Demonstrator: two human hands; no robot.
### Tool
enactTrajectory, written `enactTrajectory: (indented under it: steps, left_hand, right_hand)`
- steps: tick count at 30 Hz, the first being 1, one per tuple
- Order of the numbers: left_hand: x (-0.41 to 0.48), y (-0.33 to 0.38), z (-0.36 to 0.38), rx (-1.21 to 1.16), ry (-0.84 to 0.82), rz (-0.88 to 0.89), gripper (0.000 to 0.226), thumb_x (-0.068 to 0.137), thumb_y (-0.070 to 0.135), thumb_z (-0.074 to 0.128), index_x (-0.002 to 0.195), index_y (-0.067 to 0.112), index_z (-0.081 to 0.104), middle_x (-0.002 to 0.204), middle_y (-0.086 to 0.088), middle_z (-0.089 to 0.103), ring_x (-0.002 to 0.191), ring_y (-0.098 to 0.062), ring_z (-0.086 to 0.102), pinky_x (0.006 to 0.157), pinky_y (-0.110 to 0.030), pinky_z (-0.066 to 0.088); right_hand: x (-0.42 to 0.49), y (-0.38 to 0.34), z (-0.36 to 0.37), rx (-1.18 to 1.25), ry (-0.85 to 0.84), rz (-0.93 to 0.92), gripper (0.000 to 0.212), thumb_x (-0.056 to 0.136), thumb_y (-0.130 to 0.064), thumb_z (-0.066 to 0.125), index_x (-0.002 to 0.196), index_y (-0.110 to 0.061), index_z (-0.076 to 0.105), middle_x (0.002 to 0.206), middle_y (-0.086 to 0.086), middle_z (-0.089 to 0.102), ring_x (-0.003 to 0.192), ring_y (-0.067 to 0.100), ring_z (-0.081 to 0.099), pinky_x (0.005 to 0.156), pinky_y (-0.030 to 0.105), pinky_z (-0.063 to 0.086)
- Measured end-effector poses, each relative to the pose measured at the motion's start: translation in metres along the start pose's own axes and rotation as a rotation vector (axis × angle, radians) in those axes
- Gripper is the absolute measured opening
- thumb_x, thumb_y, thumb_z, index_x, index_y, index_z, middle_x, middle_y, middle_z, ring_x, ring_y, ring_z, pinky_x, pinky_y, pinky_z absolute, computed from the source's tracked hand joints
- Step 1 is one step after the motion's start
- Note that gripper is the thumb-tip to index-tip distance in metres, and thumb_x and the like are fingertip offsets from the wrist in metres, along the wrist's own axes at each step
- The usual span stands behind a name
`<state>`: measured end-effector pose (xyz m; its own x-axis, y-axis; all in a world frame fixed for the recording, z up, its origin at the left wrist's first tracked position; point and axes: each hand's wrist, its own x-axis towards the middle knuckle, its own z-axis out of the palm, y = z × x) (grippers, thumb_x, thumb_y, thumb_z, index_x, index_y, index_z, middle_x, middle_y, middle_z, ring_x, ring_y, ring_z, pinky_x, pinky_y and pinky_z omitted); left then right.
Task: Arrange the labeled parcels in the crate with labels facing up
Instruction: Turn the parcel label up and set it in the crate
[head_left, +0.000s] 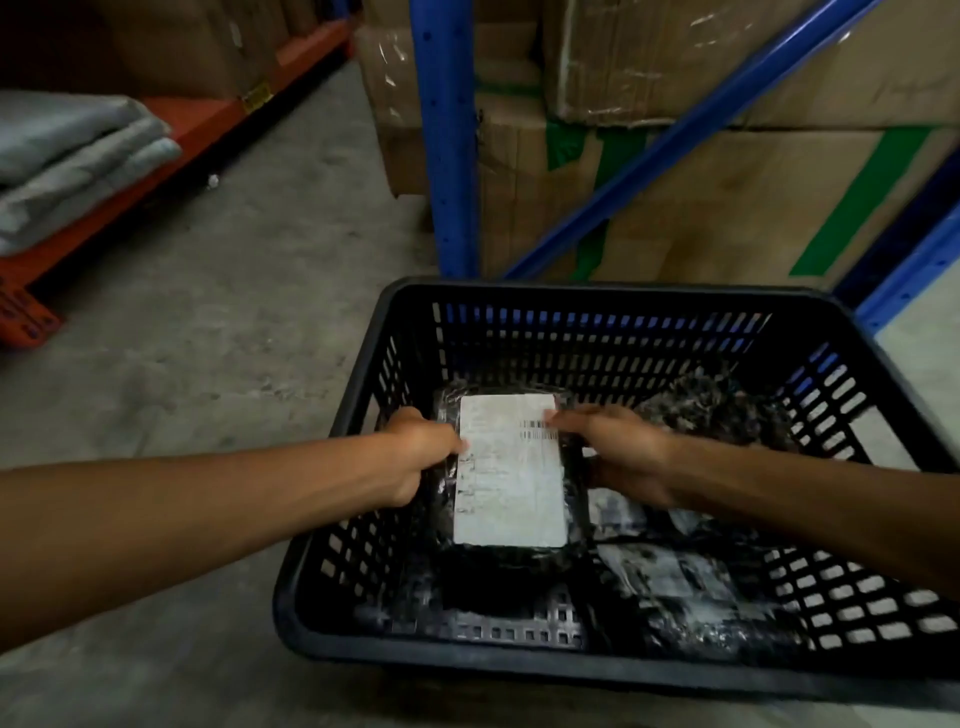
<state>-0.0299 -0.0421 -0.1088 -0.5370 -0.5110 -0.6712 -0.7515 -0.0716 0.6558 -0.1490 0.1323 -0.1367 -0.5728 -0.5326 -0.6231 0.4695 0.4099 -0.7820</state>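
your left hand (415, 457) has its fingers curled tight on the left edge of the black-wrapped parcel (511, 564), thumb tip touching the rim of its white label (509, 478). your right hand (618, 452) grips the right edge of the same parcel, its fingers (563, 422) stretched across the barcode corner of the label; this hand is blurred, so you cannot tell how firmly it closes. the parcel sits in the left half of the black slotted crate (597, 293), label turned up toward you, its long side running away from you. to its right lie at least 2 more black-wrapped parcels: 1 crumpled at the far right corner (711, 410), 1 with a creased pale face near the front right (675, 582). the crate rests on the concrete floor (234, 312), just in front of a blue rack upright (447, 135) with cardboard boxes (727, 208) behind it. an orange rack beam (171, 135) carrying folded grey cloth (72, 156) stands well apart on the left.
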Motion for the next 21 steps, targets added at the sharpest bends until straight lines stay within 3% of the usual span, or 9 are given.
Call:
enactTrajectory:
  steps: [4,7,9,11,12,15,18,19,21]
  left_hand:
    - [0.034,0.017,0.003,0.145,0.151,0.069,0.040,0.090,0.012,0.063,0.126,-0.002,0.057,0.128,-0.020,0.061,0.118,-0.036,0.059,0.099,-0.043,0.051]
    - [0.051,0.019,0.013,0.328,0.190,0.069,0.040,0.092,0.006,0.057,0.131,-0.001,0.056,0.129,-0.019,0.061,0.118,-0.033,0.060,0.095,-0.037,0.053]
    - [0.053,0.016,0.029,0.433,0.211,0.044,0.049,0.095,0.004,0.051,0.143,0.000,0.043,0.140,-0.019,0.054,0.126,-0.034,0.056,0.103,-0.039,0.049]
    - [0.053,0.016,0.045,0.511,0.250,0.010,0.064,0.097,0.010,0.049,0.153,-0.002,0.021,0.151,-0.021,0.042,0.136,-0.036,0.047,0.110,-0.041,0.042]
    - [0.054,0.017,0.048,0.539,0.254,-0.007,0.066,0.098,0.012,0.047,0.154,-0.004,0.014,0.153,-0.023,0.037,0.139,-0.037,0.043,0.112,-0.042,0.039]
    - [0.058,0.022,0.041,0.564,0.206,-0.054,0.055,0.104,0.007,0.032,0.155,-0.003,0.015,0.155,-0.023,0.036,0.140,-0.036,0.041,0.114,-0.041,0.035]
    - [0.047,0.026,0.031,0.682,0.152,-0.061,0.054,0.105,0.010,0.033,0.155,-0.002,0.016,0.159,-0.020,0.029,0.144,-0.034,0.036,0.116,-0.038,0.033]
    - [0.041,0.028,0.030,0.735,0.144,-0.037,0.056,0.104,0.011,0.037,0.155,-0.001,0.016,0.161,-0.019,0.025,0.146,-0.033,0.033,0.116,-0.037,0.033]
    - [0.028,0.033,0.034,0.778,0.149,0.004,0.066,0.100,0.018,0.047,0.155,0.001,0.015,0.163,-0.018,0.018,0.149,-0.033,0.025,0.118,-0.037,0.030]
  right_hand:
    - [0.027,0.002,0.014,-0.023,0.063,-0.073,0.041,0.090,0.003,0.069,0.129,-0.002,0.058,0.129,0.019,0.069,0.114,0.036,0.069,0.101,0.052,0.054]
    - [0.052,-0.004,0.022,-0.097,0.079,-0.110,0.054,0.092,0.006,0.064,0.142,0.000,0.046,0.138,0.022,0.062,0.121,0.039,0.063,0.105,0.054,0.050]
    - [0.065,0.000,0.031,-0.191,0.080,-0.082,0.076,0.097,-0.004,0.061,0.158,-0.002,0.017,0.146,0.021,0.054,0.130,0.039,0.056,0.108,0.052,0.047]
    - [0.072,0.005,0.032,-0.320,0.098,-0.065,0.095,0.099,-0.022,0.060,0.159,-0.005,-0.012,0.151,0.017,0.050,0.134,0.036,0.052,0.110,0.047,0.046]
    - [0.075,0.006,0.028,-0.381,0.090,-0.059,0.095,0.098,-0.027,0.060,0.159,-0.006,-0.010,0.151,0.016,0.050,0.134,0.035,0.053,0.110,0.046,0.046]
    - [0.082,0.008,0.015,-0.345,-0.014,0.005,0.073,0.097,-0.026,0.064,0.155,-0.006,0.026,0.147,0.014,0.055,0.130,0.032,0.057,0.109,0.047,0.049]
    - [0.082,0.008,0.014,-0.473,-0.026,0.030,0.083,0.098,-0.033,0.061,0.159,-0.005,0.014,0.157,0.013,0.043,0.138,0.032,0.049,0.113,0.043,0.045]
    - [0.079,0.005,0.016,-0.543,-0.022,0.020,0.081,0.098,-0.035,0.061,0.158,-0.004,0.018,0.159,0.012,0.041,0.138,0.032,0.048,0.114,0.041,0.044]
    - [0.069,-0.009,0.014,-0.724,-0.025,-0.035,0.063,0.097,-0.036,0.061,0.149,-0.005,0.043,0.153,0.013,0.049,0.134,0.032,0.053,0.111,0.036,0.045]
